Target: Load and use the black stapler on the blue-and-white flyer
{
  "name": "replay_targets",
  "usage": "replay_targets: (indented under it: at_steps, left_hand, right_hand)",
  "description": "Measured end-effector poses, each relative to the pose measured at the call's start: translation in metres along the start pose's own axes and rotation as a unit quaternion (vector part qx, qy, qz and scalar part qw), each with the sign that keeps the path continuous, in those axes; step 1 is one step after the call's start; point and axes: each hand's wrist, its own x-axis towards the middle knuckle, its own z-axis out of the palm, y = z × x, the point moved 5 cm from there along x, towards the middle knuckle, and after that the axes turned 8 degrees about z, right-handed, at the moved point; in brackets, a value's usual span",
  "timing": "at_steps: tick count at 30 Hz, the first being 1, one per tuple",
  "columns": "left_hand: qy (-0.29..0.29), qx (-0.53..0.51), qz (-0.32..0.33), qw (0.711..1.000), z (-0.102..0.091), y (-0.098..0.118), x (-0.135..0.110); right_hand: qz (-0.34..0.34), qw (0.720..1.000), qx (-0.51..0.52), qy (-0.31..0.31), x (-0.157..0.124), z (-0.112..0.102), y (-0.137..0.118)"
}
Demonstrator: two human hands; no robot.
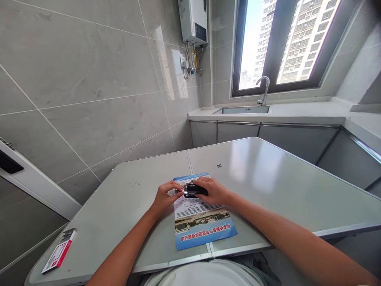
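A black stapler (196, 191) lies over a printed leaflet (205, 234) in the middle of the table. My right hand (214, 191) is wrapped around the stapler's right end. The fingertips of my left hand (167, 195) are pinched at its shiny metal left end; any small piece between them is too small to make out. The leaflet has blue edges, a photo of buildings and red characters, and its upper part is partly hidden by my hands and the stapler.
Small strips of staples (219, 166) lie beyond my right hand, and tiny loose bits (134, 184) are scattered at the left. A red and white packet (59, 251) lies near the left edge of the grey table (285, 198). Behind is a counter with a sink (242, 110).
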Motion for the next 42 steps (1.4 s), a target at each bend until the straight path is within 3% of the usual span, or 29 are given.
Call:
replay_targets:
  at_steps: [14,21,31,42]
  left_hand:
    - [-0.031,0.016,0.057,0.998,0.003,0.009,0.0]
    - [-0.057,0.091,0.1,0.989,0.005,0.003,-0.005]
    - [-0.089,0.052,0.071,0.992,0.008,0.0,-0.003]
    - [-0.082,0.103,0.083,0.988,0.003,-0.005,-0.003]
  right_hand:
    - [-0.009,1.0,0.001,-0.011,0.0,0.001,-0.002]
    - [-0.008,1.0,-0.007,-0.02,0.001,0.001,-0.003]
    - [-0.019,1.0,-0.019,-0.016,0.0,0.003,0.0]
    - [-0.006,1.0,0.001,-0.013,0.0,-0.001,0.003]
